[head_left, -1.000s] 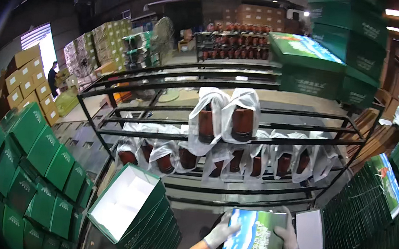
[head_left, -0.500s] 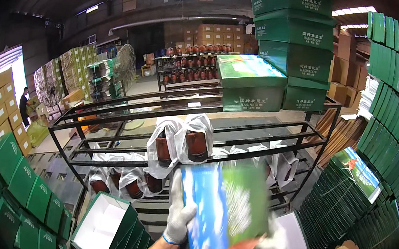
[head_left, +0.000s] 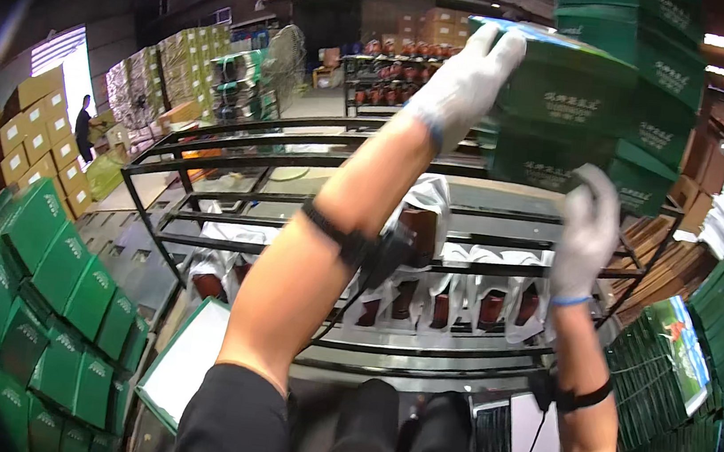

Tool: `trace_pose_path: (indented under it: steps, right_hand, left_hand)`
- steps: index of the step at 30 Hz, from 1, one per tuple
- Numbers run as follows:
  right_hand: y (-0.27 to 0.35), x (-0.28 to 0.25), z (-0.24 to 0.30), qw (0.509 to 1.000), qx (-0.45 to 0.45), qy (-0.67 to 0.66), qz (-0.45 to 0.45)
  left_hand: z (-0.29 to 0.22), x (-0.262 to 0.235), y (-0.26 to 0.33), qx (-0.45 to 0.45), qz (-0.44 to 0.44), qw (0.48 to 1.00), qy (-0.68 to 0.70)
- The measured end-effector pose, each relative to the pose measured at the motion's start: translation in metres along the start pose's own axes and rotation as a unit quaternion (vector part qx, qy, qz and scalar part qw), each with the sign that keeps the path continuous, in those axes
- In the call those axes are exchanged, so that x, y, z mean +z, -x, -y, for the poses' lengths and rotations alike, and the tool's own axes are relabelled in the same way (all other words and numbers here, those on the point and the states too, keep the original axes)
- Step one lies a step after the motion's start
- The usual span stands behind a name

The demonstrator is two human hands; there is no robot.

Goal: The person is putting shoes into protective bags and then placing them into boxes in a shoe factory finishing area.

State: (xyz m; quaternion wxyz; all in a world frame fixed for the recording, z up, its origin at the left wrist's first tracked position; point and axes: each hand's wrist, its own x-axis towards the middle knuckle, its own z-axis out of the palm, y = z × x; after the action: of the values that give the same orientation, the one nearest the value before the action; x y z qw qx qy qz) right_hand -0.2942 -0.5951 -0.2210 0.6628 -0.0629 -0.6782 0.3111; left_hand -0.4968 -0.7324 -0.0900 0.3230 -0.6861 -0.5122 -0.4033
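Observation:
Up on the rack's right end is a green cardboard box (head_left: 565, 93) with a picture-printed lid, sitting on another green box (head_left: 539, 161). My left hand (head_left: 476, 83), in a white glove, reaches far forward with its fingers at the upper box's left top edge. Lower down, my right hand (head_left: 589, 234), also gloved, is raised in front of the boxes with bent, parted fingers and nothing in them. Whether its fingertips touch the lower box I cannot tell. Beneath my left forearm, a white-bagged reddish-brown thing (head_left: 419, 233) stands on the rack, partly hidden.
The black metal rack (head_left: 298, 158) spans the front, with several white-bagged brown things (head_left: 491, 308) on its lower level. Green boxes (head_left: 74, 283) are piled at left, near an open white-lined box (head_left: 191, 354). Folded green card (head_left: 649, 375) is stacked at right. A person (head_left: 83, 130) stands far left.
The picture-lidded box has gone from low in front of me up onto the green box at the rack's right end. Both arms now stretch forward, and my right hand is off the box.

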Motion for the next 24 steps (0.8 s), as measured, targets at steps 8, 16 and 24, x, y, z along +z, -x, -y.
trace_pose_path:
  steps: [8, 16, 24]
  right_hand:
    - [0.076, 0.194, 0.031, 0.799, -0.062, 0.364, 0.475]
    - [0.078, 0.128, -0.079, 0.879, -0.171, 0.363, 0.257]
    - [0.112, -0.106, 0.035, 0.98, -0.005, 0.104, 0.168]
  left_hand:
    - [-0.205, -0.081, 0.399, -0.648, 0.186, 0.683, -0.282]
    - [-0.277, -0.12, 0.396, -0.399, 0.024, 0.869, -0.292]
    - [-0.293, 0.003, 0.472, -0.268, 0.405, 0.87, 0.09]
